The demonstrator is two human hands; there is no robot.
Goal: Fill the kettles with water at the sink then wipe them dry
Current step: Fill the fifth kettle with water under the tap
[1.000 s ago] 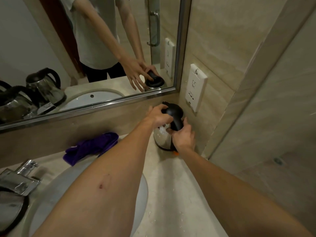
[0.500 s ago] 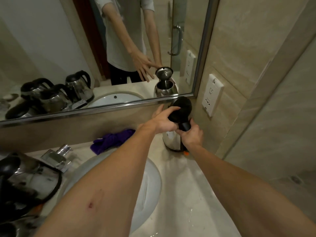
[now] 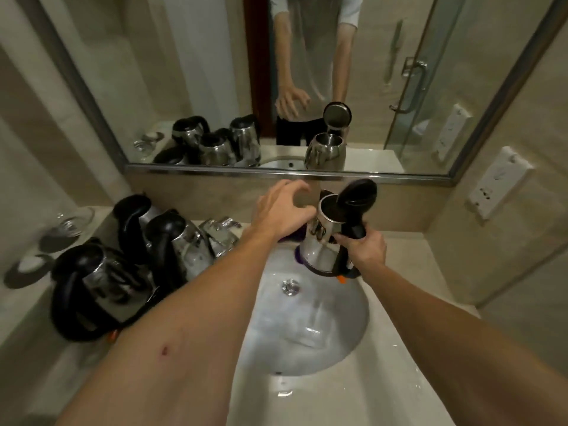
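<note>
My right hand [image 3: 364,248] grips the black handle of a steel kettle [image 3: 319,250], which hangs over the back edge of the white sink [image 3: 344,339] with its black lid [image 3: 358,195] flipped up. Just left of the kettle's mouth my left hand [image 3: 281,210] hovers with relaxed fingers and holds nothing. A chrome faucet [image 3: 222,230] stands behind the sink to the left. Three more steel kettles [image 3: 101,287] with black handles stand together on the counter at the left. A bit of purple cloth [image 3: 296,256] peeks out behind the held kettle.
A mirror [image 3: 215,87] runs along the wall behind the counter. Wall sockets [image 3: 498,182] sit on the right wall. A glass [image 3: 75,219] and a dark round kettle base [image 3: 26,269] lie at the far left. Water drops wet the counter to the right of the sink.
The kettle has been lifted from the counter's right corner and carried left over the sink. Its lid has swung open. My left hand has come off the lid.
</note>
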